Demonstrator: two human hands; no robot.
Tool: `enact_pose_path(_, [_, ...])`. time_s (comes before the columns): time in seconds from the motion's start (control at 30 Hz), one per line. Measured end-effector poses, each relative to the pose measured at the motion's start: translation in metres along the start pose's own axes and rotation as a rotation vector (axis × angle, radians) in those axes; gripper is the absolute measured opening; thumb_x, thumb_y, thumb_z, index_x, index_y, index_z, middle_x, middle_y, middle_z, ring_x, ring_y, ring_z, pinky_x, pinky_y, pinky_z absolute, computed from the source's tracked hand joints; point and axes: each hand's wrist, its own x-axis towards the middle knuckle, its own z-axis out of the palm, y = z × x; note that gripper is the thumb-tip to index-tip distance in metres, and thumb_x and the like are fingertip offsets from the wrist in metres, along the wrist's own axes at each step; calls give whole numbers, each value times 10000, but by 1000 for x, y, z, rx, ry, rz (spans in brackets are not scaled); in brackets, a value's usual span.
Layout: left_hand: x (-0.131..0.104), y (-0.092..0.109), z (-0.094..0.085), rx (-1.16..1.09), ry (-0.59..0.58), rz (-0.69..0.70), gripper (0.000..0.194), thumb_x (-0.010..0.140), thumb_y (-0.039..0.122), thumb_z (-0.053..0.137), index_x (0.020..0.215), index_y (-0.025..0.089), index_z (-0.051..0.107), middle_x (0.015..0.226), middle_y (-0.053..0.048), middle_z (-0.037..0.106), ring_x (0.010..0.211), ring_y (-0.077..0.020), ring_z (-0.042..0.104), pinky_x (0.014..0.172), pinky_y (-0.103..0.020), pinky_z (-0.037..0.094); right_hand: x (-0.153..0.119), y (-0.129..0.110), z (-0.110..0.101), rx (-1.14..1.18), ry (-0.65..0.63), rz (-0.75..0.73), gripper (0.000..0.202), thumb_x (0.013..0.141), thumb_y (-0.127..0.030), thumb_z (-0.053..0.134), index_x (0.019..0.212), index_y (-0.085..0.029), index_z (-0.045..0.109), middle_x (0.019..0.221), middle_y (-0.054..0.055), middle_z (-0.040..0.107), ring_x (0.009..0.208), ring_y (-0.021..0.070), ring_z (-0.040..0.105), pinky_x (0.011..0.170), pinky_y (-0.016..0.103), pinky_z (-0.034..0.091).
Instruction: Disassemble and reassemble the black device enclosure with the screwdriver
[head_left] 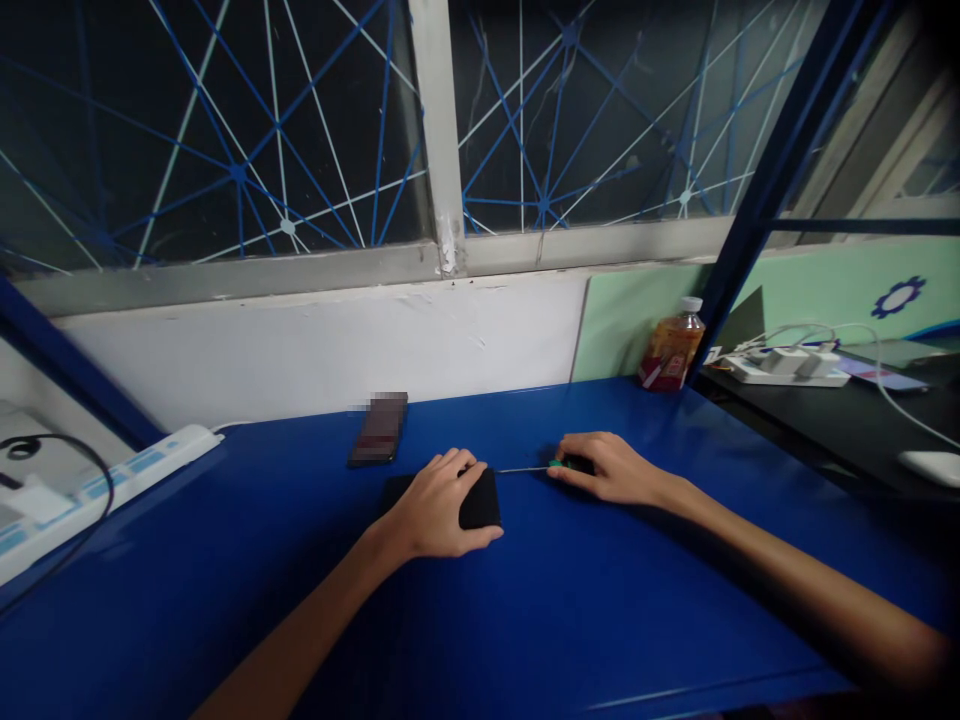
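Gripping one screwdriver (553, 466) in your right hand (611, 468), you close thumb and fingers around its green-and-black handle. Its long axis runs nearly level, left to right across the blue desk (600, 600), shaft pointing left to the right edge of one black box (481, 500); whether the tip touches, you cannot tell. Your left hand (442, 500) clasps that box from above, thumb on the near side. Beyond stand one phone (380, 430), lying flat, one bottle (673, 348), and two power strips (150, 468), one at each side.
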Motion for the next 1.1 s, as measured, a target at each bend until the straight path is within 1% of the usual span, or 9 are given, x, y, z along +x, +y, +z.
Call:
enact_pose_path(0.17, [0, 0, -2, -9, 1, 15, 668, 732, 607, 566, 1216, 149, 528, 1067, -122, 544, 951, -292, 508, 832, -460, 433, -1, 2, 0, 16, 26, 14, 338, 844, -536, 522, 863, -200, 551, 771, 21, 610, 643, 145, 525, 593, 255, 332])
enact_pose_path(0.37, [-1, -2, 0, 1, 20, 31, 648, 731, 602, 570, 1198, 155, 534, 1051, -119, 545, 936, -291, 515, 821, -466, 437, -1, -4, 4, 16, -71, 37, 334, 823, -534, 558, 874, -205, 533, 610, -27, 554, 525, 119, 464, 525, 236, 280])
enact_pose_path(0.47, [-1, -3, 1, 7, 40, 47, 655, 738, 610, 563, 1205, 153, 527, 1045, -119, 546, 925, -290, 519, 814, -471, 443, 0, -6, 4, -9, -55, 24, 367, 876, -547, 464, 898, -199, 580, 643, 0, 590, 561, 132, 510, 553, 247, 301])
enact_pose_path(0.57, [-1, -4, 2, 4, 46, 62, 680, 743, 621, 565, 1236, 155, 509, 1048, -120, 543, 934, -287, 516, 816, -463, 449, -1, -3, 3, -23, -44, 4, 395, 928, -515, 370, 922, -200, 608, 753, 35, 635, 652, 153, 565, 599, 259, 337])
enact_pose_path(0.73, [-1, -6, 3, 2, 31, 58, 723, 746, 646, 556, 1275, 158, 487, 1073, -122, 535, 962, -291, 507, 844, -477, 441, 0, 5, 4, -94, -21, 9, 425, 859, -589, 460, 865, -194, 616, 860, 58, 613, 723, 173, 574, 623, 267, 365])
enact_pose_path(0.83, [-1, -7, 3, 4, 32, 55, 737, 744, 657, 548, 1288, 164, 479, 1074, -123, 536, 963, -296, 507, 836, -481, 444, 0, 4, 7, -50, -9, 44, 356, 831, -554, 534, 857, -201, 573, 829, 32, 617, 692, 160, 560, 599, 257, 352])
enact_pose_path(0.97, [-1, -8, 4, 19, 35, 60, 739, 748, 659, 540, 1290, 159, 478, 1075, -128, 535, 963, -300, 508, 833, -486, 446, 0, -5, 8, 5, -21, 121, 314, 824, -523, 556, 897, -218, 556, 646, -19, 591, 572, 140, 520, 549, 246, 311])
enact_pose_path(1.03, [-1, -8, 5, 24, 38, 62, 736, 750, 660, 539, 1286, 160, 480, 1082, -129, 534, 966, -302, 509, 841, -491, 444, 0, -9, 7, -3, -1, 119, 327, 863, -527, 493, 919, -216, 579, 658, -4, 604, 583, 145, 533, 561, 253, 319])
enact_pose_path(1.1, [-1, -7, 4, 24, 37, 65, 737, 752, 665, 533, 1288, 162, 479, 1087, -130, 534, 968, -301, 511, 841, -487, 446, 0, -10, 5, -7, 13, 89, 349, 911, -504, 416, 933, -210, 602, 750, 28, 638, 652, 156, 567, 597, 261, 345])
